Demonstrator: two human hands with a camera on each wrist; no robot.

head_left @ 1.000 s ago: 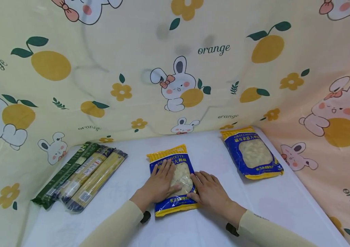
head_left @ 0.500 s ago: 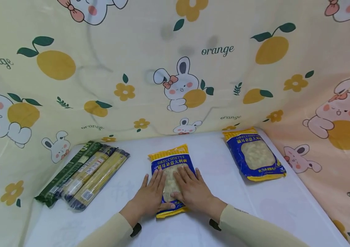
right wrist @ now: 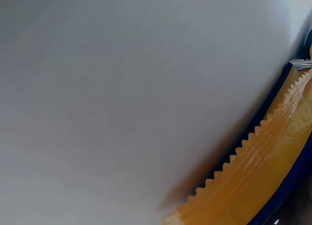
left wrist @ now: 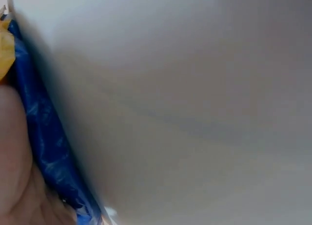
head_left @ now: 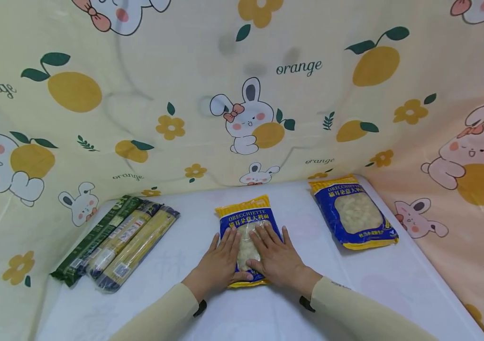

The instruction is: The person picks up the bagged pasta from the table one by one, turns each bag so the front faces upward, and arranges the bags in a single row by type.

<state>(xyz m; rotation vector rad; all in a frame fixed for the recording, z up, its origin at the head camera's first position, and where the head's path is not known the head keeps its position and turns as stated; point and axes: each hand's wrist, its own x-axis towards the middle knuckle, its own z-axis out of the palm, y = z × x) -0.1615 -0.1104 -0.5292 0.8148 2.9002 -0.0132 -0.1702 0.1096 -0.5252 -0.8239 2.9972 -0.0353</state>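
Note:
A blue and yellow bag of orecchiette pasta (head_left: 248, 215) lies flat in the middle of the white table. My left hand (head_left: 219, 262) rests on its left side with the fingers stretched out. On the right side of the bag's window lies my right hand (head_left: 279, 258), its fingers spread. Both palms cover much of the lower half of the bag. In the left wrist view, the blue side of the bag (left wrist: 44, 132) runs along the left hand (left wrist: 14, 171). The right wrist view shows the bag's yellow serrated end (right wrist: 258, 161).
A second orecchiette bag (head_left: 359, 213) lies at the table's back right. Left of my hands, a green pack (head_left: 96, 241) and two clear packs of long pasta (head_left: 139, 248) lie side by side, slanted. A printed cloth (head_left: 173, 85) hangs behind the white table (head_left: 173, 303).
My right hand has moved from the bag's right edge onto its front. The left hand has slid down to the left side. Lately the bag and both hands have shifted away and slightly right.

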